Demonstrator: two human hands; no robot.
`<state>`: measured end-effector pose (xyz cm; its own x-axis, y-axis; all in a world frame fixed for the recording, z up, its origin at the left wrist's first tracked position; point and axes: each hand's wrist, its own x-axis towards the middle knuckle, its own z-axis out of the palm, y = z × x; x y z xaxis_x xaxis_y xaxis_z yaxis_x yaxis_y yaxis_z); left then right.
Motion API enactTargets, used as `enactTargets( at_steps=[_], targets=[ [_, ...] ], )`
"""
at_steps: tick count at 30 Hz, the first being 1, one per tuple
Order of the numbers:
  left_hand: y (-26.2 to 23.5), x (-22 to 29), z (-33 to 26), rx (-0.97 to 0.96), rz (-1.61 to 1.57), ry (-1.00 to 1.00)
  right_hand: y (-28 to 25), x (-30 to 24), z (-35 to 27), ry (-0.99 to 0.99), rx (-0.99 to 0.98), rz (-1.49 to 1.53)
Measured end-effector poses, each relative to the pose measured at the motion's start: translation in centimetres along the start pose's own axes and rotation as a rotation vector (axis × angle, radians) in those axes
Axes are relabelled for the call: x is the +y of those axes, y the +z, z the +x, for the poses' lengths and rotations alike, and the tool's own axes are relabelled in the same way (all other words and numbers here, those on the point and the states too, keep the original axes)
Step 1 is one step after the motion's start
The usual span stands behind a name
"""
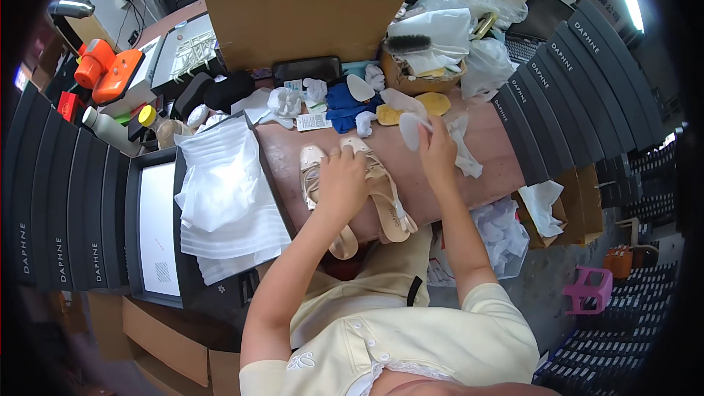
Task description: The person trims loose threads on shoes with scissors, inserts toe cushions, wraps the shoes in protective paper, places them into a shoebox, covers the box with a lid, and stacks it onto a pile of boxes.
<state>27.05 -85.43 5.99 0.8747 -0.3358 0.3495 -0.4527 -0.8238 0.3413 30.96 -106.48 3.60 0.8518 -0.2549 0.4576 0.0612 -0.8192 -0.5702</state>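
While both forearms reach up from the lower edge, the scene reads as follows.

Left hand: lies palm down with fingers curled over 2 beige sandals, pressing them to the tabletop.
Right hand: raised just right of the sandals, fingers pinched closed on a pale translucent insole and a scrap of white tissue.
Sandals: side by side at the middle of the reddish tabletop, toes pointing away from the person, heels near its front edge.
Behind the hands: 2 yellow insoles, a blue cloth and crumpled white paper.
Left side: folded white wrapping paper over an open dark shoe box.
Far back: large cardboard carton; a small box with a brush.
Both flanks: rows of dark shoe boxes.
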Motion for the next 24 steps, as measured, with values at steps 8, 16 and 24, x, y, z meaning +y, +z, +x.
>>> enactTargets(
  at_steps=[8,16,24],
  targets=[
    [4.4,-0.3,1.6,-0.169,0.243,0.135,0.0,3.6,1.6,-0.184,0.103,-0.282],
    [3.1,-0.3,1.2,-0.216,0.173,0.121,2.0,4.7,2.5,0.394,-0.25,-0.263],
    [2.5,-2.3,2.3,-0.278,-0.14,0.151,-0.1,3.6,-0.2,-0.264,0.286,-0.398]
  ],
)
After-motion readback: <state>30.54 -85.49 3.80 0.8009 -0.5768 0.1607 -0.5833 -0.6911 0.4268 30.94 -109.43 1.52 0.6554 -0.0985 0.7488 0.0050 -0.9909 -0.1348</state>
